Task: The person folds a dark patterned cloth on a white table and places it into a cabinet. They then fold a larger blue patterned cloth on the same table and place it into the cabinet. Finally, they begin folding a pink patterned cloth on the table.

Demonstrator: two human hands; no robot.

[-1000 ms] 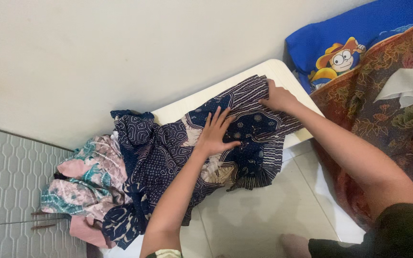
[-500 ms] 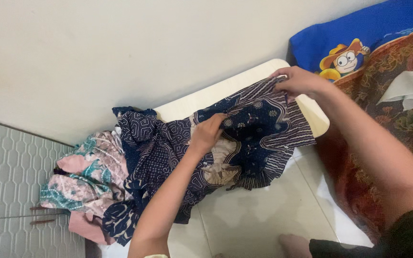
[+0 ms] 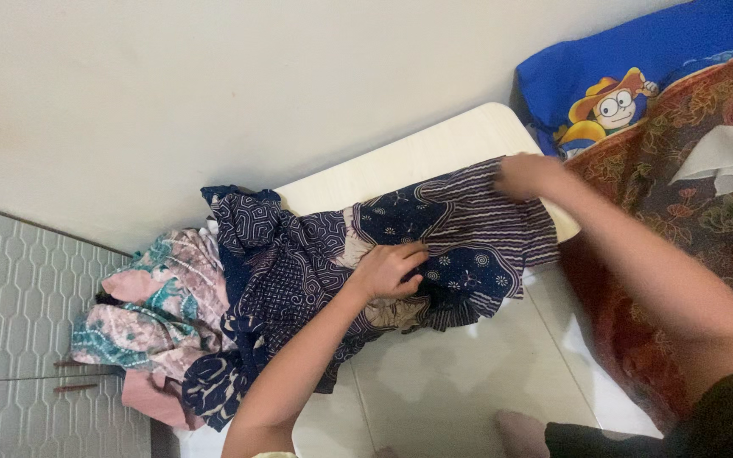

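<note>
A dark blue patterned cloth [image 3: 460, 229] with stripes and pale motifs lies across a low cream table [image 3: 417, 157]. My left hand [image 3: 389, 271] grips a fold of it near the table's front edge, fingers curled into the fabric. My right hand [image 3: 526, 175] is blurred and holds the cloth's far right end by the table's right corner. The rest of the blue cloth [image 3: 273, 271] trails off the table's left side in crumpled folds.
A heap of pink and teal flowered fabric [image 3: 150, 305] lies left of the table. A blue cartoon-printed pillow [image 3: 629, 76] and a brown floral blanket [image 3: 689, 195] lie at right. A plain wall is behind, white floor tiles [image 3: 460, 382] in front.
My right hand lifted the cloth's right end, then brought it down toward the table's right corner. My left hand went from flat on the cloth to gripping a fold nearer the front.
</note>
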